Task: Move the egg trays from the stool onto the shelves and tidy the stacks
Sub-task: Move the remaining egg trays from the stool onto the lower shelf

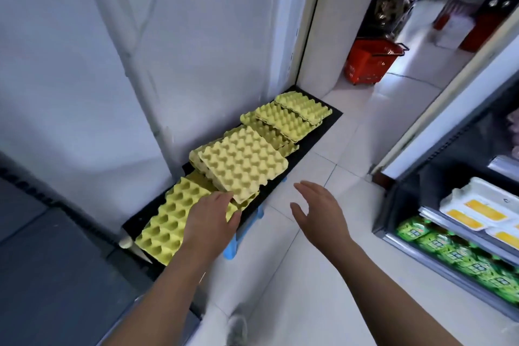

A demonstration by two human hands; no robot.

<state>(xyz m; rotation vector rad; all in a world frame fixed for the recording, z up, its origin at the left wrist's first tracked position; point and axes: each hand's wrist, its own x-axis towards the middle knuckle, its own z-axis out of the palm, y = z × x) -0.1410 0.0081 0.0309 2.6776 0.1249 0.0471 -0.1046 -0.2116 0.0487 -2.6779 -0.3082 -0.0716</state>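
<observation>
So the top egg tray [243, 161] sits skewed on the middle stack, just far of the left hand [209, 219], whose fingers touch its near corner, not gripping yet. Right hand [320, 211] hovers open, off to the right over the floor. Left's def closer.

White wall [112, 64] on the left, pale tiled floor [323, 275] — a red basket [372, 60] stands down the aisle.

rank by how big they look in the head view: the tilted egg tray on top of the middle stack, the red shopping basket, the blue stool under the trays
1. Tilted egg tray, clearly largest.
2. Red shopping basket, though it stands farther away, so true size is unsure.
3. Blue stool, mostly hidden, only its legs show.
</observation>
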